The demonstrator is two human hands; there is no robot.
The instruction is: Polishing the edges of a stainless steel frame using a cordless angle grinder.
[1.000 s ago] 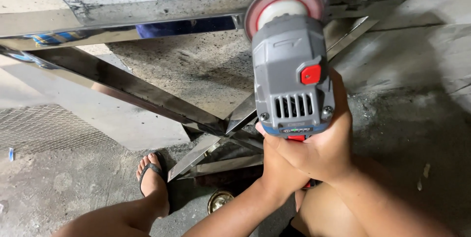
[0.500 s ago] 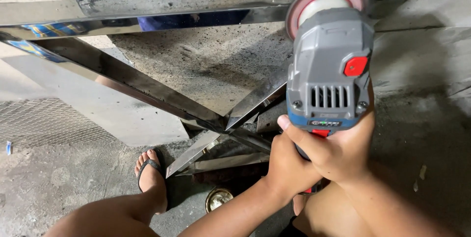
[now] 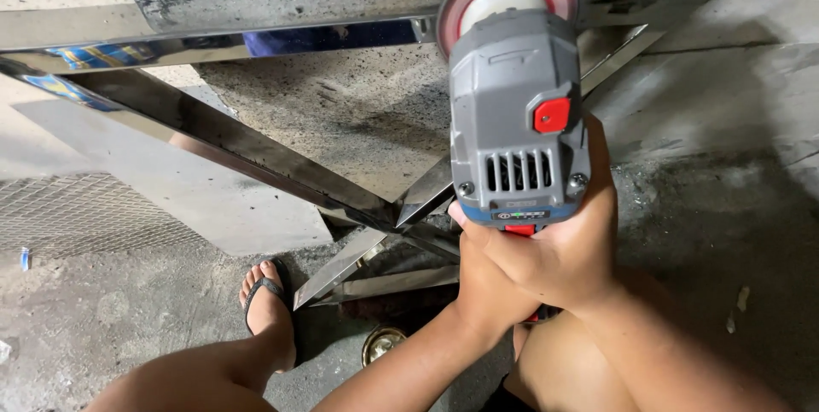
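Observation:
I hold a grey angle grinder (image 3: 516,126) with a red switch and a round red-rimmed disc at its far end. My right hand (image 3: 567,250) wraps the rear of its body, and my left hand (image 3: 482,280) grips just beneath, both closed on the tool. The disc sits against the top horizontal bar of a polished steel frame (image 3: 222,135) with crossing diagonal bars. My thumbs lie under the vent slots.
The frame stands on a rough concrete floor. My left foot in a sandal (image 3: 269,301) rests by the frame's lower bars. A small round metal tin (image 3: 382,344) lies on the floor near my knee. Wire mesh (image 3: 77,216) lies at the left.
The grinder swung right along the top bar half a second ago, then came back a little left. Both hands stayed gripped on it.

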